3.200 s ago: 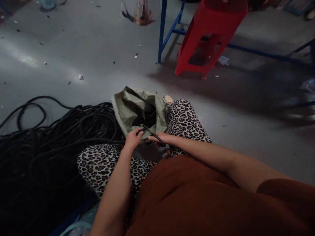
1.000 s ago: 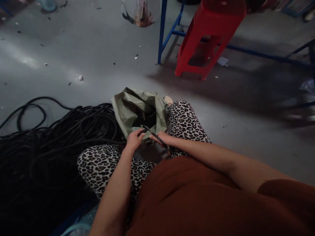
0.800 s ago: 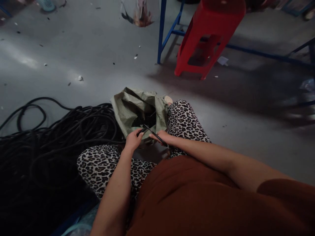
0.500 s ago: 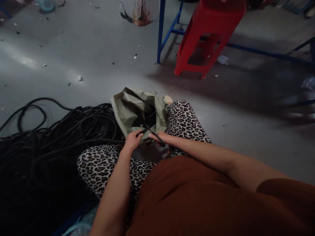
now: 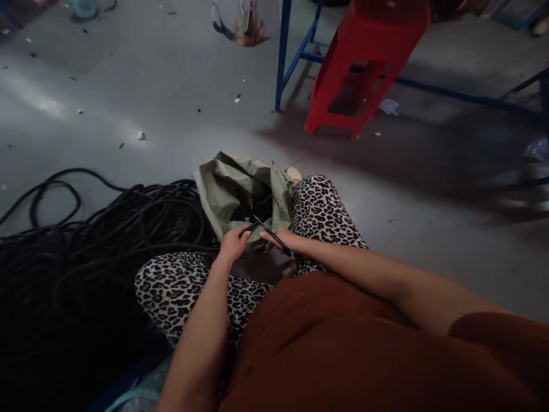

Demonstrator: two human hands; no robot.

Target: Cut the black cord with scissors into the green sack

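I sit on the floor with my knees apart in leopard-print trousers. My left hand [image 5: 232,245] pinches the end of a black cable [image 5: 247,228] that runs in from the pile on my left. My right hand [image 5: 288,240] grips a dark scissor-like cutting tool [image 5: 270,232], its blades pointing up and left and meeting the cable end between my two hands. Right behind my hands stands an open green woven sack [image 5: 234,189] with dark pieces inside.
A big tangle of black cable [image 5: 86,246] covers the floor at my left. A red plastic stool [image 5: 364,63] and a blue metal frame [image 5: 285,54] stand ahead on the grey concrete floor. A plastic bag [image 5: 244,23] lies further back.
Almost nothing differs. Both hands stay together over the sack, with only slight shifts of the tool and cable end.
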